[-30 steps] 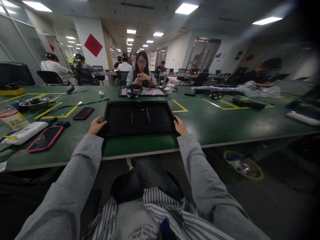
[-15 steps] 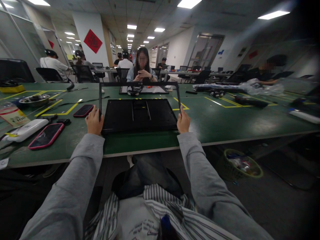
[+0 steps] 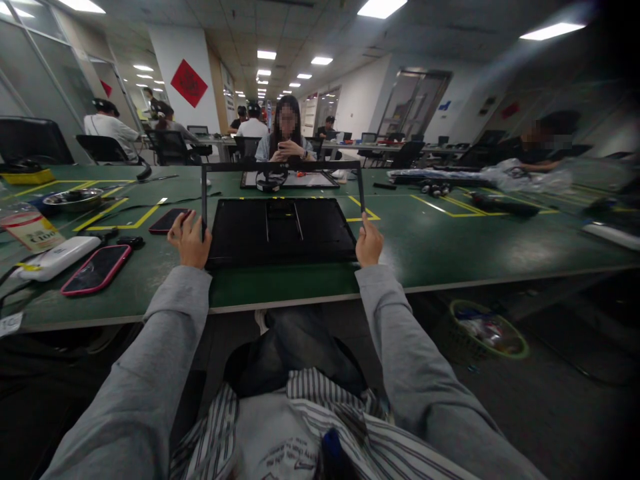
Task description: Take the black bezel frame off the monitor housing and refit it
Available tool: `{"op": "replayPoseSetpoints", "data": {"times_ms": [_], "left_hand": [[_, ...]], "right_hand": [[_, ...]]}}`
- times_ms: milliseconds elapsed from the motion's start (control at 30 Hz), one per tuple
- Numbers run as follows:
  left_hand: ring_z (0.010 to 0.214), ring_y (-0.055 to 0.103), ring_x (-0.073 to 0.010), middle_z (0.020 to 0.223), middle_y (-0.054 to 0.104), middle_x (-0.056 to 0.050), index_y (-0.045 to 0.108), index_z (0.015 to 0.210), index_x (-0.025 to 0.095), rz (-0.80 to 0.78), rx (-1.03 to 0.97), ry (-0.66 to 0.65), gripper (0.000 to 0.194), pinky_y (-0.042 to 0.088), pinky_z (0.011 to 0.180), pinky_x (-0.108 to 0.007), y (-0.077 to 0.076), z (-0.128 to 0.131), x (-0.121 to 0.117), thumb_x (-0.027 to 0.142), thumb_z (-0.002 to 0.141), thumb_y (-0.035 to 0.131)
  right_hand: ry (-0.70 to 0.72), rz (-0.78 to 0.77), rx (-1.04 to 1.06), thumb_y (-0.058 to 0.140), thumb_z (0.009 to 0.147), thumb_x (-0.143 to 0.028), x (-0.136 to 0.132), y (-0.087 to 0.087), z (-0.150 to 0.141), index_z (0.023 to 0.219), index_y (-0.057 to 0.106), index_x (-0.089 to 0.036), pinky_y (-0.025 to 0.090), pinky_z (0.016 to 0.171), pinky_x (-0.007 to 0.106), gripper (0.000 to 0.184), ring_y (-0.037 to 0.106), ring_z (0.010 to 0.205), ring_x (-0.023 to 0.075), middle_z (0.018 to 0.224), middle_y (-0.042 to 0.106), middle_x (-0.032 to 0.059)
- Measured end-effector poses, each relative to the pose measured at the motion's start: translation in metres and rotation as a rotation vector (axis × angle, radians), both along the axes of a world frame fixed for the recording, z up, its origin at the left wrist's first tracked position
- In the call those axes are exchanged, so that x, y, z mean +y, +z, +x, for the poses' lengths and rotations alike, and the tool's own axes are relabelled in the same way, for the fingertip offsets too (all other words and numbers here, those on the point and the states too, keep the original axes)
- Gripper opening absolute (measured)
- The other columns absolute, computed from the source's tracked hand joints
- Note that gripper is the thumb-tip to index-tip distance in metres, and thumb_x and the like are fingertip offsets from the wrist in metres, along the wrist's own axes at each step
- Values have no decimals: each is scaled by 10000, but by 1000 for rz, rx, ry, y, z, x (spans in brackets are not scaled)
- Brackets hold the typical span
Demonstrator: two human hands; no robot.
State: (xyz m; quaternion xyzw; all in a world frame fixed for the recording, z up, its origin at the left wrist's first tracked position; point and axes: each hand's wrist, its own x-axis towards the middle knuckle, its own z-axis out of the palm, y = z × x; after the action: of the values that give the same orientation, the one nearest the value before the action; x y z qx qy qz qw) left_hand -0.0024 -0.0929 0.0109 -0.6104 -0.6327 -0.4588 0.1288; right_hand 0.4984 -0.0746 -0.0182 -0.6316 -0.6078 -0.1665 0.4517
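A thin black rectangular frame, like a monitor bezel, stands raised over a flat black panel. The panel lies on the green table, with a recessed middle section and two light vertical strips. My left hand grips the frame's left side near its lower end, its outer fingers partly lifted. On the opposite side, my right hand pinches the frame's right bar between thumb and fingers. Both hands are beside the panel's edges; whether the frame's lower edge touches the panel I cannot tell.
Left on the table are a pink-edged phone, a white power bank, a second phone, a bottle and a metal bowl. A person sits opposite, behind another panel. A basket stands below right.
The fingers of my left hand have spread a little on the frame. The whole view has shifted slightly; the frame and panel otherwise keep their places.
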Motion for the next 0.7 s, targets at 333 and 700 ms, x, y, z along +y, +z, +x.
{"op": "replayPoseSetpoints", "data": {"times_ms": [333, 700], "left_hand": [[1570, 229, -357, 1576, 530, -126, 714, 1288, 247, -228, -12, -11, 370, 175, 1190, -661, -16, -8, 20, 319, 954, 570], [1280, 649, -307, 1377, 688, -175, 695, 1360, 109, -321, -580, -281, 524, 434, 1172, -456, -42, -32, 54, 305, 874, 690]], "right_hand": [[28, -257, 75, 405, 985, -207, 8, -13, 9, 1525, 553, -148, 480, 1133, 452, 562, 656, 1288, 297, 1431, 675, 136], [98, -334, 211, 490, 957, -215, 13, -17, 11, 1488, 599, -157, 498, 1109, 456, 545, 659, 1273, 282, 1394, 700, 139]]}}
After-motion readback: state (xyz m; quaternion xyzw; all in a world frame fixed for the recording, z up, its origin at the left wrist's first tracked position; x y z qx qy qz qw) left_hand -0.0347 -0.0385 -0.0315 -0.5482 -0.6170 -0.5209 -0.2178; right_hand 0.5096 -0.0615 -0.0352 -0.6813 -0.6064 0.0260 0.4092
